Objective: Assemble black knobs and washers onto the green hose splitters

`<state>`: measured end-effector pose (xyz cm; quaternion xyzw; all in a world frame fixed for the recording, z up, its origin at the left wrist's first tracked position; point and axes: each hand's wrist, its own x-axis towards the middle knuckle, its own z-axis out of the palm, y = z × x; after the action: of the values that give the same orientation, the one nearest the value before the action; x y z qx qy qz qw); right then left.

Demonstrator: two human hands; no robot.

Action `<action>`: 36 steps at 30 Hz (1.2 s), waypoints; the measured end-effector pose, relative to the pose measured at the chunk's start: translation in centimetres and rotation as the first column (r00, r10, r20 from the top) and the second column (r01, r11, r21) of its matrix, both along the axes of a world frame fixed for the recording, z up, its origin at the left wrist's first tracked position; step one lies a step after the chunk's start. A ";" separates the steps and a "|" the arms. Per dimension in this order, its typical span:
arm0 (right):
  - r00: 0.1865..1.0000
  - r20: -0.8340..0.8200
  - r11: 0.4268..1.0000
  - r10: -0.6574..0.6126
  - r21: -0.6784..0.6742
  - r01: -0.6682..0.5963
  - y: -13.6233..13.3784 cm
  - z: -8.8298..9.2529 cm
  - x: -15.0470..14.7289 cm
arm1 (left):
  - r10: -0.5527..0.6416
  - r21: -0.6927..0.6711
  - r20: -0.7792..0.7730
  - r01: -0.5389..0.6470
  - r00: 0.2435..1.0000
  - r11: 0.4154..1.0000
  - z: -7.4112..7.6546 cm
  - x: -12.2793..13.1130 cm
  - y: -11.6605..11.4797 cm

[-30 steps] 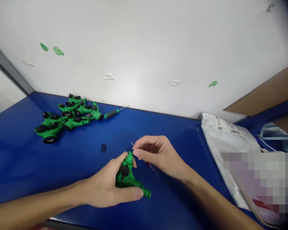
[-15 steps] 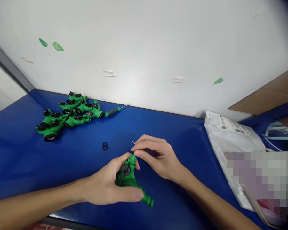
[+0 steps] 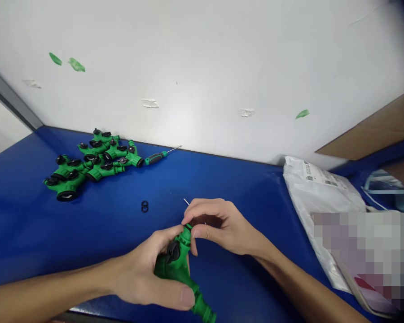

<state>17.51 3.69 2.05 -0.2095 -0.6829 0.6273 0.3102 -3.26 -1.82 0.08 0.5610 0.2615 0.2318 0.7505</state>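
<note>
My left hand (image 3: 144,273) is wrapped round a green Y-shaped hose splitter (image 3: 175,267), tilted over the table, with a black valve lever (image 3: 173,252) on its upper branch. Around the tip of that branch sits a black O-ring (image 3: 188,226). The thumb and fingers of my right hand (image 3: 222,224) are closed in a pinch at this tip, touching the ring. A thin metal rod (image 3: 186,202) pokes out behind my right hand, and the rest of it is hidden. Two loose black O-rings (image 3: 144,206) lie on the table to the left.
Several more green hose splitters (image 3: 99,168) are grouped at the back left of the blue table (image 3: 97,229). Beside them lies a green-handled screwdriver (image 3: 156,157). A white plastic mailer bag (image 3: 299,215) lies at the right. A white wall (image 3: 202,58) rises behind.
The splitter and both hands have come slightly lower and nearer. My right fingers have shifted at the tip, so the black O-ring now shows more. The view has drifted slightly.
</note>
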 end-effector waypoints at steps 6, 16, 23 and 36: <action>0.995 0.025 0.989 0.100 -0.111 -0.096 0.1 0.7 0.5 | -0.039 -0.080 0.060 0.044 0.997 0.996 0.0 -0.2 -0.2; 0.960 0.268 0.986 0.082 0.120 -0.118 0.2 2.0 0.9 | -0.020 -0.163 0.083 0.033 0.996 0.986 -0.1 -0.2 0.3; 0.986 0.150 0.997 0.077 -0.004 -0.078 0.0 0.4 0.4 | 0.007 -0.184 0.082 0.009 0.997 0.983 -0.1 -0.1 0.5; 0.999 -0.007 0.974 -0.051 -0.222 0.048 -0.1 -2.2 -0.9 | 0.024 -0.402 0.432 0.169 0.902 0.900 -0.9 1.0 0.7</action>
<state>16.57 3.59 -0.15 -0.2557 -0.6011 0.6930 0.3050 -2.24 -1.11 -0.84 0.3270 0.1142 0.2564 0.9024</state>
